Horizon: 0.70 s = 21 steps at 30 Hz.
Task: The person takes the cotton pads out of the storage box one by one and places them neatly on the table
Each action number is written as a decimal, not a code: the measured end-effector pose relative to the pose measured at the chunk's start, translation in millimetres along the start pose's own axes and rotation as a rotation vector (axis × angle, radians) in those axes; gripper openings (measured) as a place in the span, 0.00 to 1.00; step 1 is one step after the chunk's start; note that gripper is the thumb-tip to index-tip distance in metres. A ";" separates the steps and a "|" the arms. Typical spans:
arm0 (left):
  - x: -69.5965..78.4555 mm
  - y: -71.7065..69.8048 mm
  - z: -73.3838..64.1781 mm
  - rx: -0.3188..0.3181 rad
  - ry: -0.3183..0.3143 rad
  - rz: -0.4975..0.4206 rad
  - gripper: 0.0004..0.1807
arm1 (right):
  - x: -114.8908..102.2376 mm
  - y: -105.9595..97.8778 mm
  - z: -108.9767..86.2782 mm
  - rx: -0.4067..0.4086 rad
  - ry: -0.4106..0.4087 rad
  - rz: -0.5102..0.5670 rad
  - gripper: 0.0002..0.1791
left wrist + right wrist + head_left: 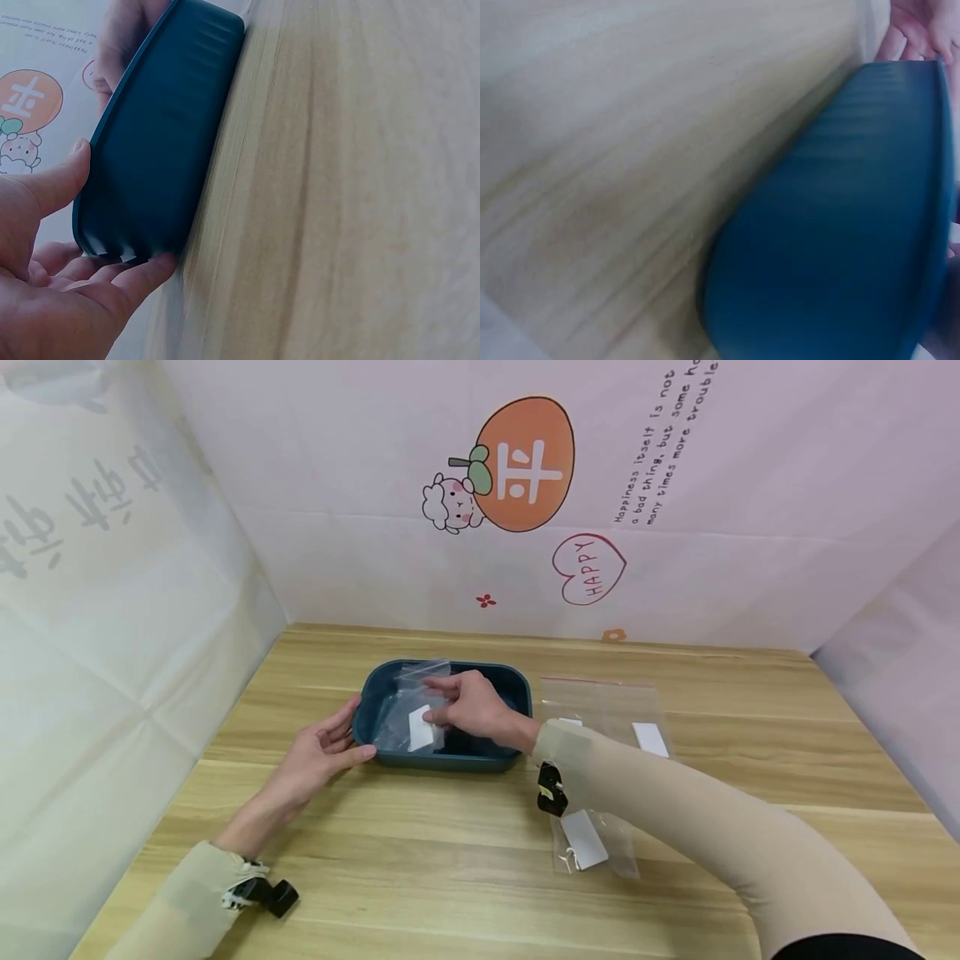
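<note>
In the head view, a dark blue plastic tub [442, 762] with rounded corners stands on the wooden table. My left hand [318, 758] holds its left end, thumb at the near rim and fingers round the end wall. In the left wrist view, the fingers [135, 281] lie against the tub's end. Over the inside of the tub, my right hand [476, 706] grips a clear zip-lock bag [408, 697] with a white card [420, 728] in it. The bag's zip edge overlaps the far rim. In the right wrist view, the tub wall [825, 247] hides the right hand's fingers.
Right of the tub, more clear zip-lock bags [600, 695] with white cards [649, 739] lie on the table, partly under my right forearm. A nearer bag [621, 852] holds another white card [584, 840]. A printed white cloth [375, 568] hangs behind the table [420, 877].
</note>
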<state>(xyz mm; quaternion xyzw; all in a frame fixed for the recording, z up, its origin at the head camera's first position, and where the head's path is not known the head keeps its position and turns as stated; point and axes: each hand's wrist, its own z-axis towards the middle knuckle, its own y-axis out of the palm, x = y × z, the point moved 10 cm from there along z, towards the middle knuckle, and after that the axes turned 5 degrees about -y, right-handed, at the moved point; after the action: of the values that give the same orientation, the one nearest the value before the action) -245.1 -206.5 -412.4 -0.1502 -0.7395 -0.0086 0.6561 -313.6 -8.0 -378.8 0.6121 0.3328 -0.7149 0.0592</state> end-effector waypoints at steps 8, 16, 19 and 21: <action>-4.0 1.5 -0.2 -0.005 -0.001 -0.011 0.48 | -10.0 -27.4 -10.9 0.029 0.002 0.061 0.32; -3.8 1.3 0.9 -0.005 0.004 -0.016 0.48 | -30.9 -67.2 -38.5 0.079 -0.032 0.111 0.33; -3.3 0.7 1.0 -0.002 0.006 -0.021 0.48 | -35.4 -80.4 -54.6 0.075 -0.040 0.110 0.34; -3.0 0.6 1.2 -0.003 0.007 -0.026 0.48 | -36.9 -88.0 -66.6 0.070 -0.044 0.114 0.35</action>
<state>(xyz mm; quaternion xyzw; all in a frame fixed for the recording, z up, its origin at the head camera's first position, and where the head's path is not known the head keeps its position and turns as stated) -245.8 -206.3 -415.6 -0.1417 -0.7390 -0.0186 0.6584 -292.2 84.5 -311.5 0.6157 0.2708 -0.7350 0.0855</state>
